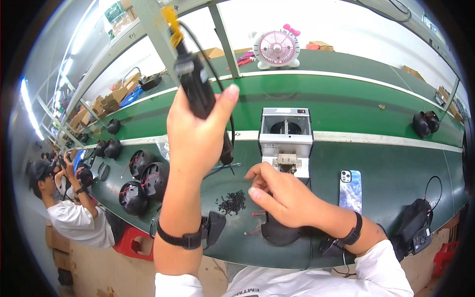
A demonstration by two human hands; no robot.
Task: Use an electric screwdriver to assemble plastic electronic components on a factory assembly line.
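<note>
My left hand (195, 131) is raised over the bench and wrapped round a black electric screwdriver (194, 79). The tool hangs from a yellow hook, with its cable beside it and its bit pointing down. My right hand (279, 195) is lower, with loosely curled fingers and a gap between thumb and forefinger; nothing shows in it. Directly beneath it sits a black rounded shell (281, 233) with red wires, partly hidden by the hand. Left of the right hand lies a pile of small black screws (231, 203). A silver screw feeder (286, 136) stands just beyond.
Several black shells (154, 178) with red wires stand at left; more (425, 123) sit far right. A phone (350, 190) and a black bag-like object (413, 225) are at right. A pink-and-white fan (277, 48) stands behind the green belt (346, 99). A co-worker (81, 218) sits at left.
</note>
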